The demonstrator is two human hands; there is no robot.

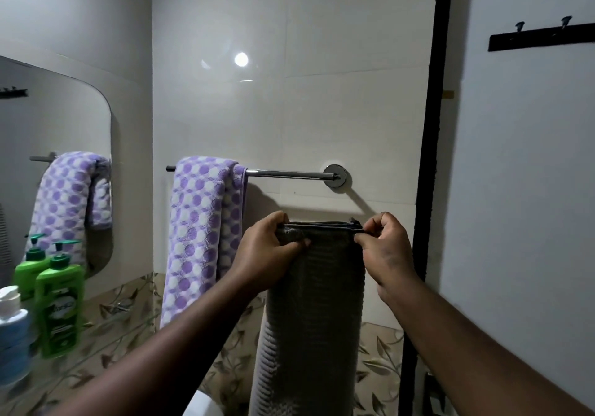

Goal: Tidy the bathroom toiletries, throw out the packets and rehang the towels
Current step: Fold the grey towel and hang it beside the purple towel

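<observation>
**Grey towel held below the rail**

Left hand point(269, 248) and right hand point(384, 248) each pinch a top corner of the folded grey towel point(314, 312), fingers closed on the cloth. The towel hangs straight down between them, its top edge level, below the bare right half of the towel rail point(289, 174) and not touching it. The purple dotted towel point(199, 229) drapes over the rail's left end. Green bottle point(59, 299) stands at left by the mirror point(64, 119).

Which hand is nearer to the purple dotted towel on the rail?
The left hand. It grips the grey towel's top left corner, just right of the purple dotted towel. The right hand holds the opposite corner, farther right, below the rail's wall mount.
</observation>
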